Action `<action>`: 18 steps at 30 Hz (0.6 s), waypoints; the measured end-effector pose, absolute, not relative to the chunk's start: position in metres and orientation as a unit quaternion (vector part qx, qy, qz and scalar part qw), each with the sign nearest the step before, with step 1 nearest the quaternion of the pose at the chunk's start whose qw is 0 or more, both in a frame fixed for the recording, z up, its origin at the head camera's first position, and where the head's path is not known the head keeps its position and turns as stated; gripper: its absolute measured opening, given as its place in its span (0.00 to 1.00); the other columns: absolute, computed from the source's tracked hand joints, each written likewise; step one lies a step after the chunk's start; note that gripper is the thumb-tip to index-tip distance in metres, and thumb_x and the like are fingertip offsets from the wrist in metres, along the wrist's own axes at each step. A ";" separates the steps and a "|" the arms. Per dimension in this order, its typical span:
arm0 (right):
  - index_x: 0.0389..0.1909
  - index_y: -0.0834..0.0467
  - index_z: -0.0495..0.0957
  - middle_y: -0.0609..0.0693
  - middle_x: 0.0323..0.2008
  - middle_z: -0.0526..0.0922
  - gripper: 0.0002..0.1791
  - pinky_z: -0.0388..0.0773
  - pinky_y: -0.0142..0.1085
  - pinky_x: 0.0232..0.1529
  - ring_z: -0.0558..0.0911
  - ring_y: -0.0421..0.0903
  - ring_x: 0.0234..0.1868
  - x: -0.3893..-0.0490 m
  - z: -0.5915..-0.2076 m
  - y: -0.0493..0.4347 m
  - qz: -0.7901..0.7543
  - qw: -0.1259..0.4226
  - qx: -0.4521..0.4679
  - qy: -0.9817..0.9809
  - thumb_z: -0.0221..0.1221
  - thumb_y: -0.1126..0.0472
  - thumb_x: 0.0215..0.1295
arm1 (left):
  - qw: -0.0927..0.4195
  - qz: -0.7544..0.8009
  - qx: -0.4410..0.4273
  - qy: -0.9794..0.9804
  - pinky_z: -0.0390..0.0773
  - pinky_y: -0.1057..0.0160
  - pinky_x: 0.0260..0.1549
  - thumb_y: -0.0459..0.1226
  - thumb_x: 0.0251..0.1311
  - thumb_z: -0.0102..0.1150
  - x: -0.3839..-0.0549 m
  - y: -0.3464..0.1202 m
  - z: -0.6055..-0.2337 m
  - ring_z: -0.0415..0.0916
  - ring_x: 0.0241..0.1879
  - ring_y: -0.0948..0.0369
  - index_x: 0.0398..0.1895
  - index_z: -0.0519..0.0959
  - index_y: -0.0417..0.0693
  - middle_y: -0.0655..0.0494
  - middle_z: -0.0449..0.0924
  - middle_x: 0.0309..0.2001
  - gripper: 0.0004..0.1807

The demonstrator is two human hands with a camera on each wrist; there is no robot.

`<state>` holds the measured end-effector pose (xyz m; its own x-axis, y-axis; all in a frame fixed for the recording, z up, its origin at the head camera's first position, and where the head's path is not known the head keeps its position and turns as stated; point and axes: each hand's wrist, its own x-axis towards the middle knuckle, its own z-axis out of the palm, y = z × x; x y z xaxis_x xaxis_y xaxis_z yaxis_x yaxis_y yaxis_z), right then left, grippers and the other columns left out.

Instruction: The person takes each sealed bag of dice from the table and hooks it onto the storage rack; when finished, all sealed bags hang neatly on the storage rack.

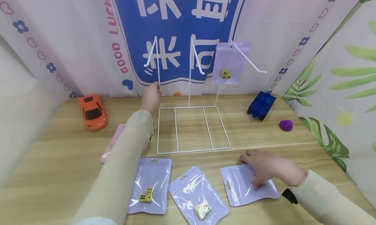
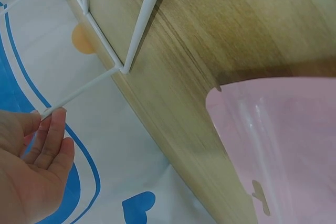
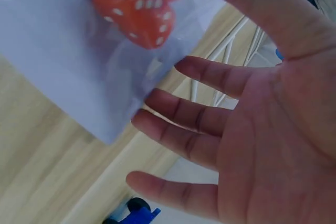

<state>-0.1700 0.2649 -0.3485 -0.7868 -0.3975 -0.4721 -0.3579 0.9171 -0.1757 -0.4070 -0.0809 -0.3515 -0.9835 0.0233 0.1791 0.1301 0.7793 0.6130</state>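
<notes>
My left hand (image 1: 151,97) pinches the left upright of a white wire rack (image 1: 194,151) between thumb and fingertips, low on that wire. From the rack's right hook hangs a lilac zip bag (image 1: 218,63) with yellow dice (image 1: 226,74). At the right front my right hand (image 1: 261,166) reaches over another lilac zip bag (image 1: 239,186), its fingers spread and touching the bag's edge. Red-orange dice (image 3: 139,11) show through that bag in the right wrist view. Two more lilac bags, one on the left (image 1: 158,172) and one in the middle (image 1: 188,189), lie in front, each with yellow dice.
A pink zip bag (image 2: 283,129) lies left of the rack, partly behind the left forearm in the head view. An orange toy car (image 1: 92,112) stands back left. Back right are a blue toy vehicle (image 1: 262,105) and a small purple piece (image 1: 286,125). A printed curtain (image 1: 132,49) hangs behind.
</notes>
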 end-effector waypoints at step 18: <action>0.35 0.56 0.72 0.43 0.25 0.70 0.16 0.70 0.34 0.25 0.70 0.40 0.25 -0.180 -0.357 0.279 -0.135 0.258 -0.221 0.931 0.66 0.64 0.45 | 0.123 -0.306 -0.055 -0.942 0.75 0.53 0.40 0.30 0.61 0.49 -0.405 -0.081 -0.354 0.75 0.40 0.48 0.40 0.71 0.38 0.43 0.78 0.39 0.06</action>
<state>-0.1800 0.2789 -0.3568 -0.7685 -0.4818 -0.4211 -0.3419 0.8655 -0.3661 -0.4047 -0.0812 -0.3545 -0.9640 0.0279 0.2646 0.1781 0.8065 0.5637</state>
